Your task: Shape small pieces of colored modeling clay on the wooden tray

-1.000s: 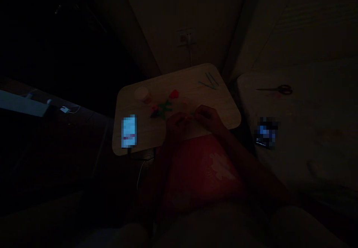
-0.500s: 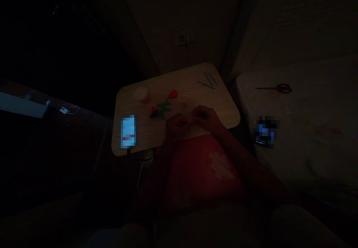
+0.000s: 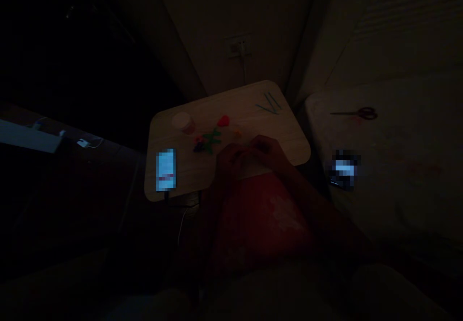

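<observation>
The left hand [image 3: 230, 158] and right hand [image 3: 266, 149] come together by the table's [image 3: 188, 164] near edge, fingers curled on something too dark to tell, the green piece [image 3: 213, 137] just beyond the left, probably for easy reach.

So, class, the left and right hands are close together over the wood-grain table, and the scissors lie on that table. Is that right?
Not quite: the head view shows the scissors on the pale surface to the right of the wood-grain table. The left hand and right hand are close together over the table.
</observation>
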Demonstrator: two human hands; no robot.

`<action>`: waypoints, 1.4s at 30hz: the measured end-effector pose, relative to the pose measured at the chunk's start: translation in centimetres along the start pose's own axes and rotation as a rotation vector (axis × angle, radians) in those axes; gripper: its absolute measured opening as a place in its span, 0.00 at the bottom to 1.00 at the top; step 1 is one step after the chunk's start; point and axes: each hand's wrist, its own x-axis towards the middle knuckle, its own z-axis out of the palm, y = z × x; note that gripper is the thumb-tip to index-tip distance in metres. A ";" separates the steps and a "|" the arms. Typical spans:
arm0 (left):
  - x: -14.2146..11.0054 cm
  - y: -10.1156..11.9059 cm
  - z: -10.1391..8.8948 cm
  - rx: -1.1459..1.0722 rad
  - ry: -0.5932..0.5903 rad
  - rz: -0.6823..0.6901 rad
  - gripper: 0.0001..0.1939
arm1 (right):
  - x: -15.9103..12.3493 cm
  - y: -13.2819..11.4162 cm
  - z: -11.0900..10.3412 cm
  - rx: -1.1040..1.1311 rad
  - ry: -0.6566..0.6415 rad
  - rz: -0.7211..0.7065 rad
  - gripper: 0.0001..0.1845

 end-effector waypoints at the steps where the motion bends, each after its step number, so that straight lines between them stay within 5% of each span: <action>1: 0.0 -0.1 0.1 0.005 0.004 0.000 0.09 | 0.0 0.1 0.0 0.014 0.004 -0.007 0.12; 14: 0.0 -1.1 0.1 0.149 0.008 0.042 0.08 | 0.0 0.2 0.1 0.009 0.055 -0.002 0.12; 22: -0.5 0.3 0.7 -0.093 0.163 -0.193 0.13 | -0.2 -2.0 0.6 -0.170 0.062 -0.196 0.10; 26: -0.6 0.9 0.8 -0.188 0.205 -0.159 0.18 | -0.1 -3.5 1.1 -0.239 0.086 -0.277 0.11; 31: -0.6 1.1 0.5 -0.167 0.168 -0.159 0.12 | -0.5 -3.5 1.5 -0.229 0.082 -0.195 0.16; 42: -0.3 0.9 0.3 -0.219 0.237 -0.159 0.15 | -1.6 -2.4 2.5 0.004 0.046 0.015 0.16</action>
